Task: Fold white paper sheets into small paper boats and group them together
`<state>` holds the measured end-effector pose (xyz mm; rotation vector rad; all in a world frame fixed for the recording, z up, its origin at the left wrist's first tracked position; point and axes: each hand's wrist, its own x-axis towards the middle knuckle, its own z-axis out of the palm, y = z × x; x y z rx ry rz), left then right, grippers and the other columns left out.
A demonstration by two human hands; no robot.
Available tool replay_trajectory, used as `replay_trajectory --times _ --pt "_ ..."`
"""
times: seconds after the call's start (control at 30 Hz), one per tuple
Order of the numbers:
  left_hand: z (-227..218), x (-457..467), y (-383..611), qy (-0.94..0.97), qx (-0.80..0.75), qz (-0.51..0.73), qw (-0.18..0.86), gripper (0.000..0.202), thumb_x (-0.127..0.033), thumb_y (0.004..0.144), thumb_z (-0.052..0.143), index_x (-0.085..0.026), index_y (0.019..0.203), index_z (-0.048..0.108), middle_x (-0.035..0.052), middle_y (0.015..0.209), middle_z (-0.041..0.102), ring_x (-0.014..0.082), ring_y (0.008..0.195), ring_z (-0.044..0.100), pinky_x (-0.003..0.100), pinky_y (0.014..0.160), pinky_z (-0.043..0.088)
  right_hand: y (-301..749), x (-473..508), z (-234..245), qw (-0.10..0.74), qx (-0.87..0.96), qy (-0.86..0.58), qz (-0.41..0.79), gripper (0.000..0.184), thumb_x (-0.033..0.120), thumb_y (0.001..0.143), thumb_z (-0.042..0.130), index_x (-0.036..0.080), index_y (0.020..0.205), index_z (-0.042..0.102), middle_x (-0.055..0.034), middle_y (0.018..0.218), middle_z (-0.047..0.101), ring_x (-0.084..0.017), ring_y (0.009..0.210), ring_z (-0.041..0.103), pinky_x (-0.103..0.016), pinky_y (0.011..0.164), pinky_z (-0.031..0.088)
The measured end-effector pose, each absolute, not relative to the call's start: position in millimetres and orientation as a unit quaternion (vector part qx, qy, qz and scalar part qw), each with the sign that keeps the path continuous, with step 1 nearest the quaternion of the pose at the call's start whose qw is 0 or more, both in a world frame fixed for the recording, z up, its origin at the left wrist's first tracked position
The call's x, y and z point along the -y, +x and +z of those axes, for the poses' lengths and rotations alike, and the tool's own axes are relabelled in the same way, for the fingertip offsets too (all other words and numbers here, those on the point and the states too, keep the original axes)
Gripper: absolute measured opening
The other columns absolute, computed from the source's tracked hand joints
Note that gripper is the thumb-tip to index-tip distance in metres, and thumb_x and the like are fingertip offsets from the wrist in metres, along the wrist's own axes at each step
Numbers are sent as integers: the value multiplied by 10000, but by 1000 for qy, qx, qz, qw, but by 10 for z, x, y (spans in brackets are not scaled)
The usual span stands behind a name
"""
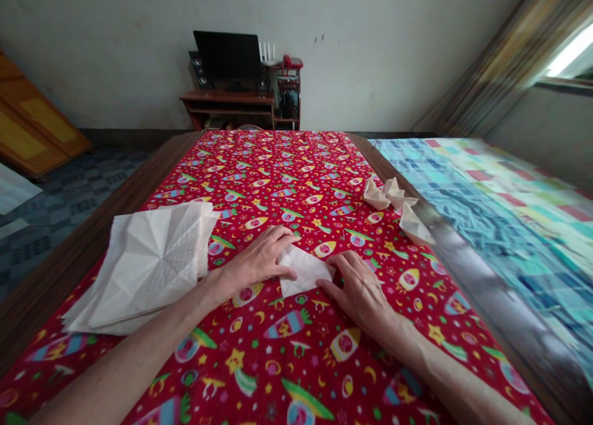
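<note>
A small folded piece of white paper (pixel 303 272) lies on the red patterned cloth between my two hands. My left hand (pixel 266 255) pinches its left corner, thumb below and fingers above. On the opposite side, my right hand (pixel 356 284) grips the right corner between thumb and forefinger. Left of my left forearm rests a stack of creased white paper sheets (pixel 152 258), the top one marked with star-like fold lines. Several folded paper boats (pixel 376 194) stand at the cloth's right edge, one of them, a paper boat (pixel 414 225), nearer to me.
The red cloth (pixel 287 338) covers a dark wooden table or bed frame (pixel 467 270). To the right lies a bed with a blue checked cover (pixel 463 190). Against the far wall, a desk (pixel 227 97) holds a monitor (pixel 229 60) and a red telephone (pixel 291 62).
</note>
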<state>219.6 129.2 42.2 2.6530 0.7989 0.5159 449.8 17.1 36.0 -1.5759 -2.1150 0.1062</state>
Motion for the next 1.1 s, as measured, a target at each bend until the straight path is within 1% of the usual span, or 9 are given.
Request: replay_trajectory --times 0.17,0.33,0.47,0.63,0.7,0.8,0.93,1.03,1.1 --pt "449 -1283 2196 930 -279 179 160 633 -452 668 777 -230 1203 520 46 1105 507 232 1061 500 387 944 458 4476 -160 358 275 771 -571 60 142 308 879 577 191 939 524 -57 909 533 -187 795 517 -313 689 447" --pt "478 -1259 2206 928 -282 179 163 570 -436 681 772 -231 1164 549 43 1076 492 227 1055 492 378 943 460 4452 -174 396 253 765 -590 54 124 297 853 610 179 877 582 -57 860 504 -196 780 496 -311 663 424" --pt "472 -1262 2205 929 -281 182 156 557 -423 670 783 -208 1132 560 58 1117 479 236 1090 480 387 973 446 4445 -171 412 260 759 -595 49 94 275 856 603 181 858 608 -59 865 502 -195 802 491 -302 681 412" --pt "457 -1268 2212 927 -283 193 150 544 -419 646 801 -197 1076 552 74 1202 463 246 1154 463 384 1005 419 4453 -212 359 280 773 -563 84 92 209 881 552 177 798 574 -35 798 520 -155 714 495 -265 627 392" --pt "456 -1253 2224 922 -304 199 137 555 -420 608 824 -180 1025 547 79 1165 498 254 1123 480 392 976 429 4468 -277 352 290 780 -549 76 102 191 884 538 176 786 565 -36 786 526 -156 708 499 -262 616 387" --pt "454 -1207 2238 906 -358 195 116 579 -409 583 838 -181 1015 527 53 1033 576 252 1015 537 395 885 445 4507 -441 367 304 797 -520 56 98 194 894 519 174 809 564 -46 799 540 -162 724 509 -260 623 394" --pt "453 -1127 2232 882 -417 180 124 538 -396 657 791 -202 1071 508 20 978 640 230 938 600 378 836 419 4563 -671 393 274 844 -457 63 114 206 912 489 180 828 562 -48 810 573 -163 738 524 -260 641 401" --pt "454 -1096 2223 883 -420 177 113 435 -406 678 776 -212 999 557 15 985 657 225 950 609 356 831 408 4565 -745 403 259 844 -457 107 67 230 888 542 178 903 582 -43 842 594 -154 737 540 -252 633 404" --pt "449 -1103 2224 884 -419 178 103 397 -411 673 780 -211 956 587 13 946 659 221 926 611 338 814 414 4541 -758 400 268 830 -471 132 122 244 846 609 172 943 600 -45 861 608 -157 752 555 -257 649 417"
